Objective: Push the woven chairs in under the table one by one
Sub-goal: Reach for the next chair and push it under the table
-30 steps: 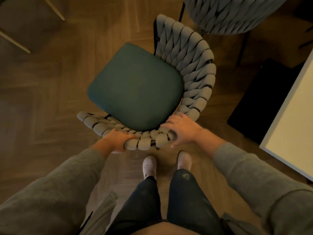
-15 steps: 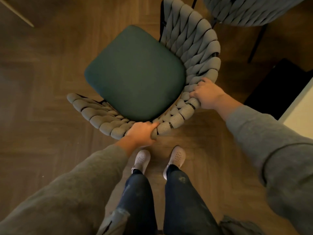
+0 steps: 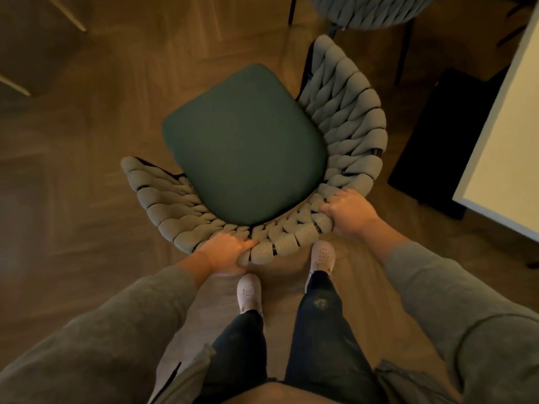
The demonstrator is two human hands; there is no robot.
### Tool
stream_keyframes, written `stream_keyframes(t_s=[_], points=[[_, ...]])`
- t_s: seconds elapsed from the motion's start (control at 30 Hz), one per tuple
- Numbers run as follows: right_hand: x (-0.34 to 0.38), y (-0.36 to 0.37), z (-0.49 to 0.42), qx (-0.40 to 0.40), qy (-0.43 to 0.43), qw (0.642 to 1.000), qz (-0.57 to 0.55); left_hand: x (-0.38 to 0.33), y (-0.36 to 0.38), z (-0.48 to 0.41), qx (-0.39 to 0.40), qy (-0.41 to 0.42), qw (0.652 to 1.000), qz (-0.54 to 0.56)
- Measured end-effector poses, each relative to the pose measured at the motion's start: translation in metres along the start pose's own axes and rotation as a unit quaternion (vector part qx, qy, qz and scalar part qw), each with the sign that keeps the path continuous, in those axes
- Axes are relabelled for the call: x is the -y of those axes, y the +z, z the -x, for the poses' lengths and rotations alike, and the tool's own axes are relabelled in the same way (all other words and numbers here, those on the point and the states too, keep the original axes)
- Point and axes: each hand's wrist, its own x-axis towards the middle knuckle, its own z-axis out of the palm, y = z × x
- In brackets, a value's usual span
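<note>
Head view: the left hand (image 3: 226, 252) grips the rear rim of the woven chair (image 3: 350, 118), thumb lying along the top of the braided band and fingers curled beneath it. The right hand (image 3: 348, 217) clamps the same rim further round, at the rear right corner, knuckles up and fingers hooked over the weave. Both hands hold the chair back, and the person stands just behind it, with the right foot forward.

The chair stands on the wooden floor (image 3: 87, 141), clear of the tabletop (image 3: 507, 147), whose pale corner enters from the right. Its green seat cushion (image 3: 245, 144) points up and to the left, away from that edge, so I judge this chair needs turning before it can be pushed in. A dark panel (image 3: 437, 141) lies below the tabletop, between it and the chair. A second woven chair (image 3: 370, 10) shows at the top, cut off by the frame; whether it is tucked under cannot be told. At least this chair is left to do, and the push itself has not begun.

Against half a second ago, the right hand has slid back along the rim from the chair's right side to the rear corner, nearer the left hand, which holds much the same spot. More of the tabletop now shows on the right, and the right foot has stepped ahead of the left.
</note>
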Motion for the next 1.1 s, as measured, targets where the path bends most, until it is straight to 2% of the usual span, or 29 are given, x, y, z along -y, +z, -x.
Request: stream_keyframes(t_s=[0.27, 0.37, 0.47, 0.67, 0.8, 1.1], points=[[0.11, 0.021, 0.032, -0.016, 0.094, 0.994, -0.059, 0.062, -0.001, 0.041, 0.07, 0.11, 0.985, -0.116], [0.129, 0.033, 0.03, 0.032, 0.106, 0.991, -0.079, 0.081, -0.003, 0.05, 0.079, 0.109, 0.983, -0.125], [0.111, 0.028, 0.034, 0.078, 0.065, 0.987, -0.12, 0.085, 0.007, 0.062, 0.041, 0.06, 0.99, -0.124], [0.055, 0.012, 0.04, 0.143, 0.064, 0.988, -0.004, 0.05, 0.024, 0.055, -0.04, 0.056, 0.99, -0.124], [0.06, 0.02, 0.034, 0.144, 0.074, 0.986, 0.032, 0.06, 0.013, 0.05, -0.004, 0.104, 0.984, -0.143], [0.042, 0.006, -0.012, 0.107, 0.135, 0.985, -0.003, 0.116, -0.052, 0.005, 0.008, 0.126, 0.978, -0.164]])
